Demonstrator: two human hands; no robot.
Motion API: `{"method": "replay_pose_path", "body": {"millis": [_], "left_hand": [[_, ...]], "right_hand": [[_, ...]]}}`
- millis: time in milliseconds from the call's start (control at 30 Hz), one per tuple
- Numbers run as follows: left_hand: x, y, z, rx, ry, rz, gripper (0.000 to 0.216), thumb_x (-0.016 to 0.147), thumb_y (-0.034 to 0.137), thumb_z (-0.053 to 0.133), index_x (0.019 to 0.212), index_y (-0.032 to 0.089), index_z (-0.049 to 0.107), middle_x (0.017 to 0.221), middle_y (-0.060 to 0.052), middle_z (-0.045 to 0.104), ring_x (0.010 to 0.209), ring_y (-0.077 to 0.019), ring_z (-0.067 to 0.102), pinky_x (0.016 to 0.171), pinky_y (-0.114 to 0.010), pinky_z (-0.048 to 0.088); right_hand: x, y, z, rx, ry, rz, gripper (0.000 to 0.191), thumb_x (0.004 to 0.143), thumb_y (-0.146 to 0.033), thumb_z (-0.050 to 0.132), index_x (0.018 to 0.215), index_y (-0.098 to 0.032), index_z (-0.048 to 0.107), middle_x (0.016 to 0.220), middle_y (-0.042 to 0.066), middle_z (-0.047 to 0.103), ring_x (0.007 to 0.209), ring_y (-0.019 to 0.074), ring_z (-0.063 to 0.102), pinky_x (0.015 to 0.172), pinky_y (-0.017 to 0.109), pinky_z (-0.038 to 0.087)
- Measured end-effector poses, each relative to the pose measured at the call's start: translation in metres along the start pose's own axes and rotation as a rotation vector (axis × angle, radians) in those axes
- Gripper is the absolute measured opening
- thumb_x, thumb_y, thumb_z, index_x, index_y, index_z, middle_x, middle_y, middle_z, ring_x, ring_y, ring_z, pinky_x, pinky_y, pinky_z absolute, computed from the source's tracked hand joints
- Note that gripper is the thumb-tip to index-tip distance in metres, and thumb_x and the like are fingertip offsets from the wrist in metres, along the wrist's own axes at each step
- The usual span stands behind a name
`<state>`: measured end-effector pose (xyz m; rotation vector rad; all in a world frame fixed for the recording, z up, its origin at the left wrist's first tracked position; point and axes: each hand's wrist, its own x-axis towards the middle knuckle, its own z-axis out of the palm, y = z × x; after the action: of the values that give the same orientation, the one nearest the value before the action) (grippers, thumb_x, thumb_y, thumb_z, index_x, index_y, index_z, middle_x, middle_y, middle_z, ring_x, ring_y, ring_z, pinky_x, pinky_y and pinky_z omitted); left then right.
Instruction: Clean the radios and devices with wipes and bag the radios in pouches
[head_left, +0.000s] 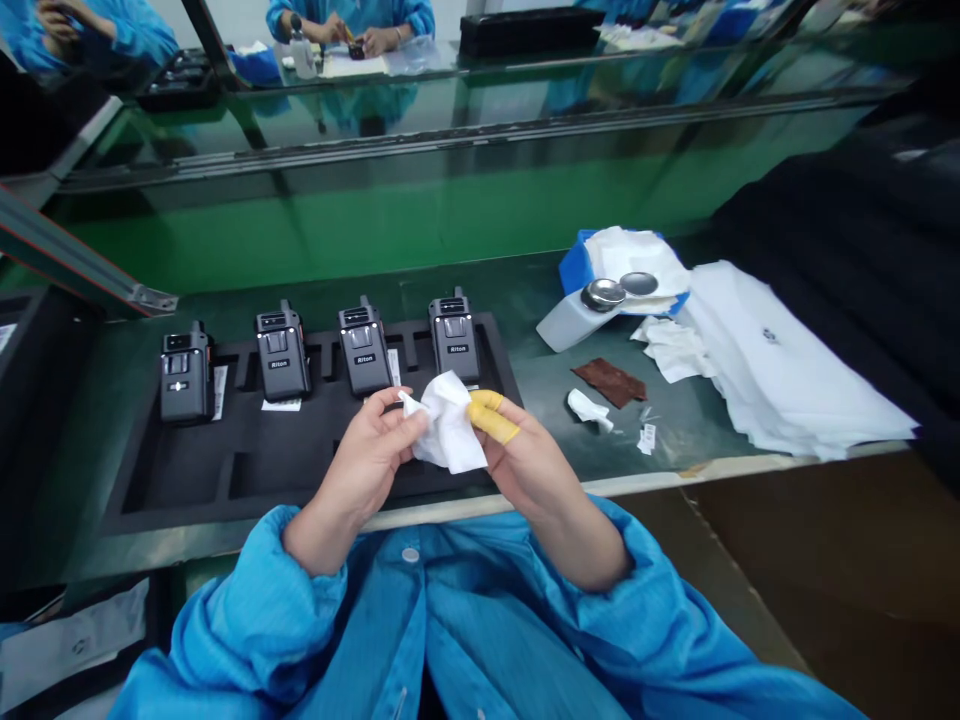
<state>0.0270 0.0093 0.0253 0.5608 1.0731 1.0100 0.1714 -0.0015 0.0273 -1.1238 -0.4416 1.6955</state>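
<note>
Between my two hands is a crumpled white wipe (454, 435), held above the front of a black foam tray (180, 490). The fingers of my left hand (373, 445) pinch its left side. My right hand (529, 450), with yellow finger cots on two fingers, grips its right side. Several black two-way radios stand in a row along the tray's back, among them one at the far left (186, 375) and one just beyond the wipe (454, 335). White labels lie beside some of them, such as the label (281, 405) below the second radio.
Right of the tray are a white pump bottle (574, 318), a blue bin (576, 262) of wipes, a brown cloth (611, 382) and a used wipe (589, 408). White foam bags (795, 350) pile at the right. A green partition (420, 200) rises behind; co-workers' hands (360, 40) show beyond it.
</note>
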Motion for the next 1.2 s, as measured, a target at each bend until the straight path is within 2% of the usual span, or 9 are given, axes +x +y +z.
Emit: {"method": "replay_pose_path", "body": {"millis": [100, 367, 633, 700, 867, 933, 1000, 1067, 1200], "left_hand": [[0.000, 0.001, -0.001, 0.015, 0.048, 0.039, 0.069, 0.044, 0.029, 0.088, 0.101, 0.018, 0.050, 0.067, 0.002, 0.068, 0.057, -0.0112, 0.061, 0.053, -0.020, 0.047], [0.001, 0.003, -0.008, 0.101, 0.088, 0.182, 0.068, 0.057, 0.032, 0.081, 0.114, 0.017, 0.047, 0.063, 0.004, 0.066, 0.055, -0.0104, 0.059, 0.052, -0.019, 0.044], [-0.005, 0.005, -0.013, 0.130, 0.003, 0.178, 0.081, 0.061, 0.032, 0.080, 0.131, 0.022, 0.041, 0.093, -0.005, 0.073, 0.082, -0.0203, 0.069, 0.071, -0.032, 0.055], [-0.006, 0.006, -0.012, 0.148, 0.017, 0.181, 0.076, 0.061, 0.031, 0.081, 0.128, 0.022, 0.045, 0.099, -0.006, 0.073, 0.085, -0.0206, 0.070, 0.077, -0.035, 0.056], [-0.002, 0.000, -0.016, 0.262, 0.100, 0.225, 0.054, 0.064, 0.034, 0.080, 0.111, 0.021, 0.058, 0.093, -0.002, 0.074, 0.082, -0.0175, 0.070, 0.078, -0.031, 0.055], [0.001, -0.004, -0.018, 0.295, 0.104, 0.213, 0.047, 0.065, 0.035, 0.079, 0.105, 0.021, 0.060, 0.088, 0.000, 0.074, 0.077, -0.0161, 0.069, 0.076, -0.029, 0.055], [0.003, -0.007, -0.020, 0.323, 0.101, 0.202, 0.040, 0.067, 0.034, 0.078, 0.101, 0.023, 0.061, 0.085, 0.003, 0.073, 0.075, -0.0146, 0.068, 0.075, -0.027, 0.054], [0.003, -0.008, -0.022, 0.344, 0.105, 0.200, 0.032, 0.070, 0.032, 0.076, 0.099, 0.026, 0.062, 0.082, 0.005, 0.073, 0.074, -0.0134, 0.068, 0.076, -0.026, 0.054], [0.002, -0.007, -0.025, 0.338, 0.118, 0.213, 0.024, 0.072, 0.030, 0.073, 0.094, 0.026, 0.063, 0.077, 0.006, 0.072, 0.071, -0.0137, 0.067, 0.075, -0.027, 0.054]], "right_hand": [[0.002, 0.000, -0.003, -0.001, 0.042, -0.030, 0.039, 0.045, -0.035, 0.084, 0.074, -0.021, 0.062, 0.066, -0.005, 0.062, 0.060, 0.0092, 0.055, 0.052, 0.021, 0.046], [0.004, 0.002, -0.016, -0.151, 0.040, -0.225, 0.052, 0.063, -0.030, 0.074, 0.113, -0.028, 0.058, 0.059, -0.008, 0.054, 0.055, 0.0090, 0.046, 0.053, 0.022, 0.037], [0.005, -0.005, -0.029, -0.215, 0.078, -0.312, 0.041, 0.066, -0.033, 0.072, 0.107, -0.028, 0.064, 0.064, -0.005, 0.056, 0.059, 0.0102, 0.048, 0.056, 0.025, 0.041], [0.000, -0.026, -0.042, -0.282, 0.160, -0.475, 0.036, 0.068, -0.033, 0.071, 0.103, -0.027, 0.066, 0.069, -0.003, 0.058, 0.061, 0.0107, 0.050, 0.056, 0.025, 0.042], [-0.013, -0.113, -0.101, -0.534, 0.569, -1.160, 0.026, 0.081, -0.032, 0.061, 0.107, -0.026, 0.062, 0.100, 0.002, 0.063, 0.094, 0.0167, 0.058, 0.076, 0.031, 0.047], [-0.010, -0.142, -0.126, -0.727, 0.739, -1.262, 0.032, 0.089, -0.033, 0.051, 0.119, -0.024, 0.056, 0.115, 0.005, 0.060, 0.108, 0.0198, 0.055, 0.089, 0.036, 0.045], [0.000, -0.158, -0.147, -0.917, 0.928, -1.235, 0.037, 0.092, -0.026, 0.039, 0.126, -0.018, 0.052, 0.125, 0.008, 0.056, 0.116, 0.0208, 0.052, 0.099, 0.038, 0.040], [0.014, -0.161, -0.163, -1.118, 1.010, -0.978, 0.042, 0.089, -0.018, 0.033, 0.125, -0.014, 0.054, 0.127, 0.010, 0.058, 0.120, 0.0218, 0.051, 0.102, 0.038, 0.039], [0.034, -0.145, -0.183, -1.283, 0.906, -0.535, 0.044, 0.075, -0.012, 0.050, 0.117, -0.013, 0.063, 0.106, 0.011, 0.069, 0.099, 0.0257, 0.062, 0.091, 0.040, 0.047]]}}
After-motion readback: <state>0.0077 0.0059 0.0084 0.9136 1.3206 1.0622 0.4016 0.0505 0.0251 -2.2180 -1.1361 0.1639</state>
